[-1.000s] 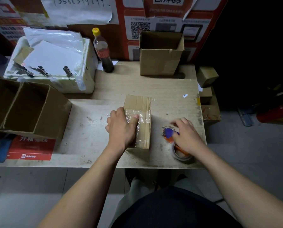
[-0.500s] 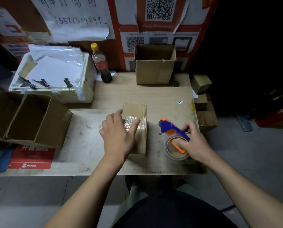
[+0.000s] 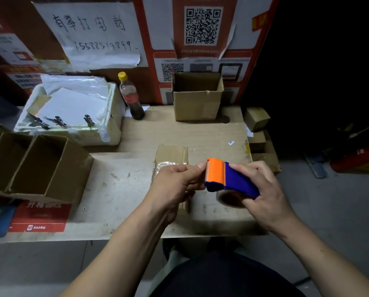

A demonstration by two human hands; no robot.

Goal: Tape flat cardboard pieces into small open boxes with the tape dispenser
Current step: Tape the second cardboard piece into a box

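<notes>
While held above the tabletop: tape dispenser (image 3: 226,179), orange front and blue body, with the clear tape roll beneath it near the right palm.
Right hand (image 3: 262,194): fingers curled round the blue body and the roll, grip clamped on the tape dispenser.
Left hand (image 3: 175,185): thumb and forefinger pinched together at the orange front edge of the tape dispenser; whether on the tape end or on the plastic, cannot tell.
Cardboard piece (image 3: 171,155): flat on the tabletop (image 3: 125,185) under and behind the left hand, glossy tape across its middle, near end hidden by the wrist.
Far edge, centre: open cardboard box (image 3: 197,101), upright, standing against the wall.
Beside it, to the left: bottle (image 3: 131,97) with yellow cap and dark liquid, upright.
Far left: white foam box (image 3: 113,116) holding white sheets and plastic film, metal clips along its front rim.
Near left: large open carton (image 3: 70,170) with a divider inside, overhanging the tabletop's left side.
Right of the tabletop: small cardboard boxes (image 3: 256,118), stacked just beside its edge.
Wall: handwritten paper notice (image 3: 93,33) and QR code posters (image 3: 201,25).
</notes>
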